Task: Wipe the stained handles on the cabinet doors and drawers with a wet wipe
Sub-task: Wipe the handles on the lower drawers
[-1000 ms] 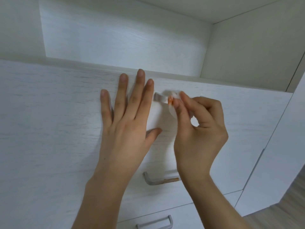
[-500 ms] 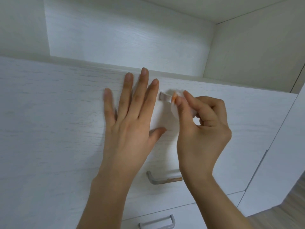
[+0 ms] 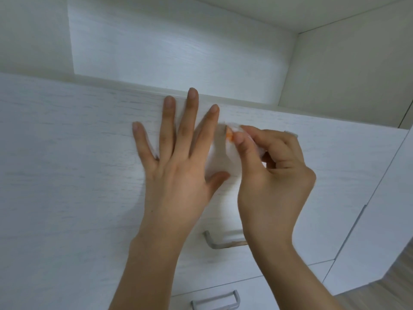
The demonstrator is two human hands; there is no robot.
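Observation:
My left hand lies flat, fingers spread, on the white top drawer front. My right hand pinches a white wet wipe with an orange stain and presses it on the left end of the top drawer's metal handle, which is mostly hidden by the hand. Lower down, a second metal handle shows a brownish stain along its bar. A third handle sits on the bottom drawer.
An open white shelf recess lies above the drawers. A tall cabinet door with a long vertical handle stands at the right. Wooden floor shows at the bottom right.
My right hand has slid the wipe left along the top handle, now covering its left end. My left hand stays flat on the drawer front.

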